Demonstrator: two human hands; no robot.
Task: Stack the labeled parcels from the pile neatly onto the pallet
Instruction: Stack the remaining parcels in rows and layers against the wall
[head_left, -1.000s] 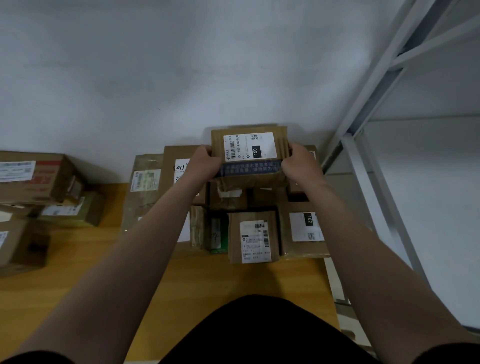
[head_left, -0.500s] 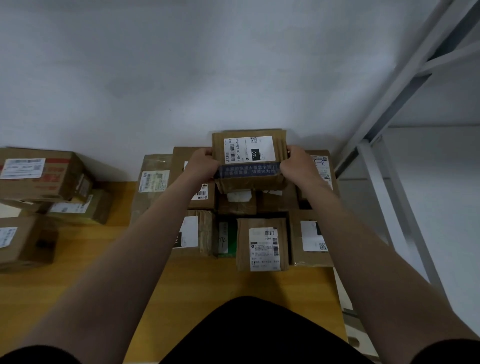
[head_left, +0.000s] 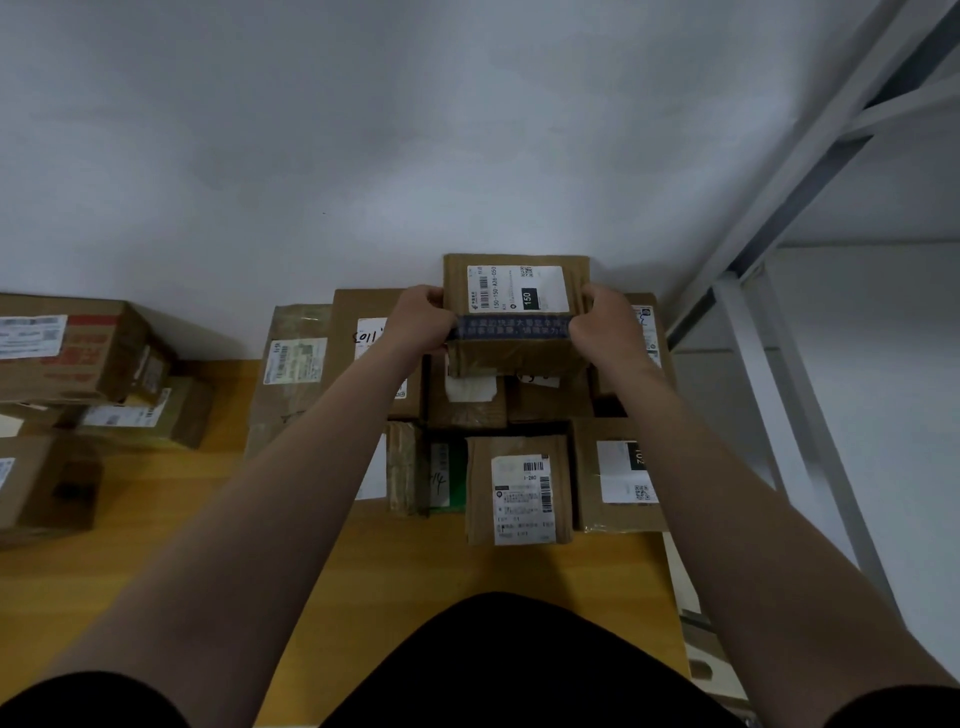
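- Both hands are on the 150 parcel, a brown carton with a white label facing up and a dark blue printed tape band across its near top edge.
- Left hand grips its left side, fingers curled round the edge.
- Right hand grips its right side the same way. Fingertips on both are hidden behind the carton.
- The parcel is at the top of the stack, in the back row, close to the white wall. It is roughly level and square to the boxes below.
- I can't tell whether it rests on the boxes under it or is held just above them.
- The stack stands on a yellow wooden surface.
- Front row: a carton with a 1-280 label in the middle, and a carton with a 102 label just right of it, partly under my right forearm.
- A green-sided item and a narrow taped box stand just left of the 1-280 carton.
- Back left: a carton with handwritten digits under my left wrist, and a flatter parcel beside it.
- A loose pile of cartons sits at far left, well apart from the stack.
- A white metal rack frame stands to the right of the stack.
- My black clothing fills the bottom edge.
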